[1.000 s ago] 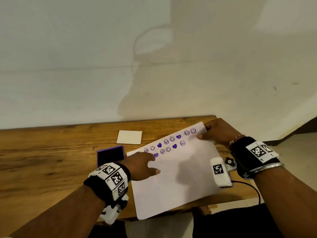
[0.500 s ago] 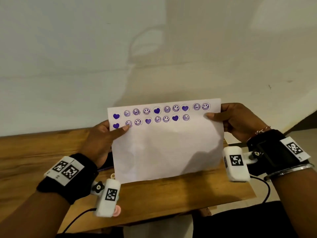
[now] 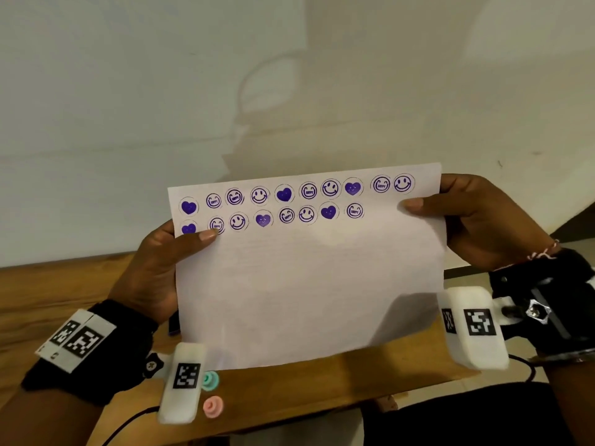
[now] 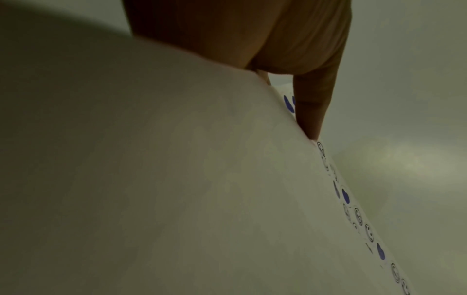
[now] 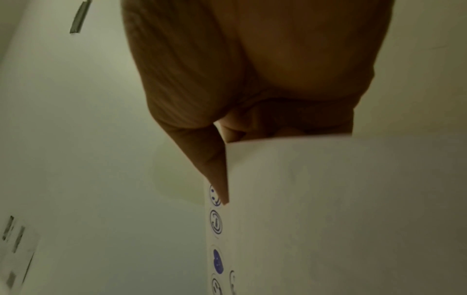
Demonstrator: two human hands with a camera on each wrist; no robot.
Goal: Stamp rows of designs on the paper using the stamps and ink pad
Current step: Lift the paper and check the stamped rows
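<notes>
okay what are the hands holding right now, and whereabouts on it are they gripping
Both hold the stamped paper, lifted off the table. The left hand pinches its left edge, the right hand its right edge, both near the top.

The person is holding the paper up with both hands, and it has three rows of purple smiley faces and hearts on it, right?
Not quite. The paper has two rows of purple smiley faces and hearts, not three; below them it is blank. The head view shows this. The rest is right: the left hand and the right hand hold it up by its side edges.
</notes>
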